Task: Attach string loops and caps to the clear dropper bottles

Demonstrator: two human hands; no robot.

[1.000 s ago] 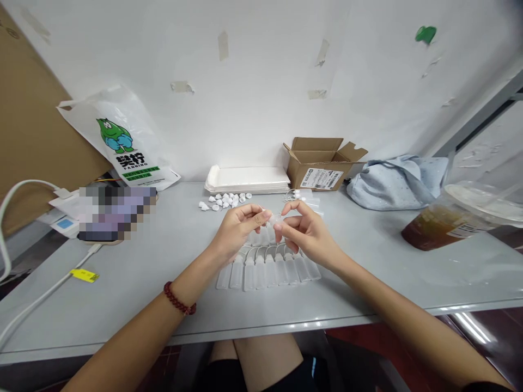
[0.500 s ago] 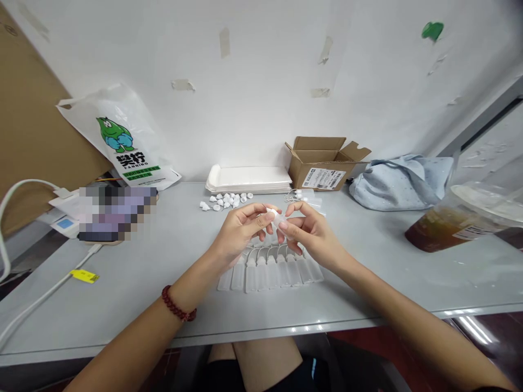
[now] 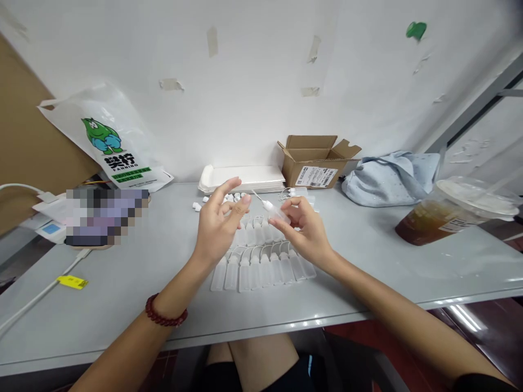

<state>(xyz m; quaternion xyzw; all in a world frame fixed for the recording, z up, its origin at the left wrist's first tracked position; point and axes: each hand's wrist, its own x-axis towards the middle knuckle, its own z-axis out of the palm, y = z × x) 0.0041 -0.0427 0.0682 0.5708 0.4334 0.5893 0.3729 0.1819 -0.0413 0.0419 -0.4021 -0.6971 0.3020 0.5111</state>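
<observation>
My right hand (image 3: pixel 303 224) grips a small translucent squeeze bottle (image 3: pixel 279 213) between thumb and fingers. The bottle is tilted, its white top and thin spout pointing up and left. My left hand (image 3: pixel 220 226) is held apart from it, thumb and fingers spread, with nothing between them. Under my hands lies a row of similar translucent bottles (image 3: pixel 255 272) with thin curved spouts. Behind that is a second row of bottles (image 3: pixel 255 233), partly hidden by my hands. Several small white caps (image 3: pixel 198 207) lie beyond my left hand, which covers some of them.
At the back stand a stack of white trays (image 3: pixel 245 177) and an open cardboard box (image 3: pixel 312 166), with a few bottles (image 3: pixel 300 193) in front. A blue cloth bag (image 3: pixel 388 182) and a drink cup (image 3: pixel 433 218) are right. A phone (image 3: pixel 108 218), cable and plastic bag (image 3: pixel 108 141) are left.
My left hand has let go of the bottle's white top and moved left, its fingers spreading. The bottle stays in my right hand, its spout now visible. The view has shifted slightly right.
</observation>
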